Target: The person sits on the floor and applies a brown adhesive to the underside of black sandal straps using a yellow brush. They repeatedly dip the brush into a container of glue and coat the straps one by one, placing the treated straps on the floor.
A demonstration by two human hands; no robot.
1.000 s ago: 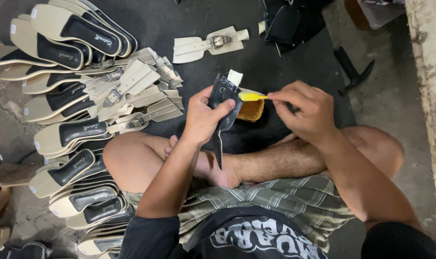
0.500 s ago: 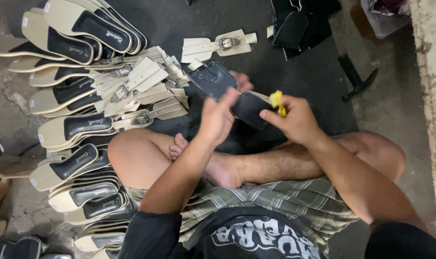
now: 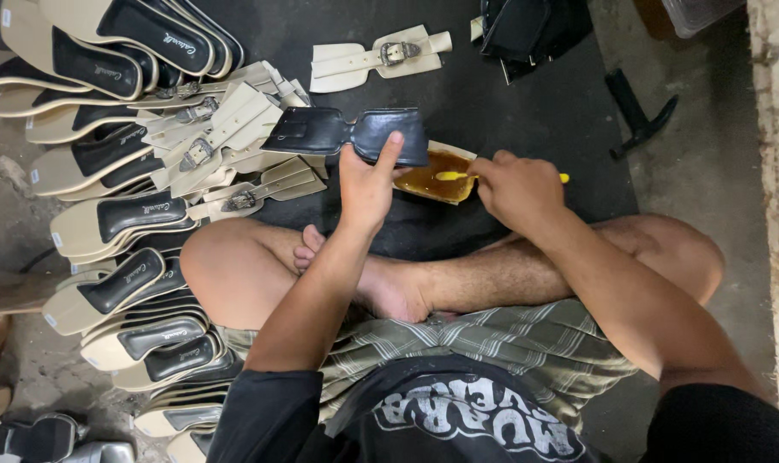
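1. The person sits cross-legged on the floor, on a dark mat, and the head camera looks down over both bare forearms.
2. The left hand holds a black strap piece flat and level above the mat; its fingers are clenched on the wider right end, with the thumb lying across the top face.
3. The strap piece is dark and glossy, narrowing in the middle, and its left end reaches toward the pile of cream straps.
4. The right hand grasps a yellow brush by its handle, fingers closed round it; the yellow end of the handle shows past the hand on the right.
5. The brush tip rests in a small tray of amber glue, which sits on the mat just beside and partly under the black strap piece.
6. To the left, cream buckle straps lie heaped, touching one another.
7. Further left, rows of cream sandal soles with black insoles overlap in stacks along the floor.
8. One cream buckle strap lies alone on the mat above the hands.
9. A black bundle sits at the top edge, and a dark tool lies well apart at the right.
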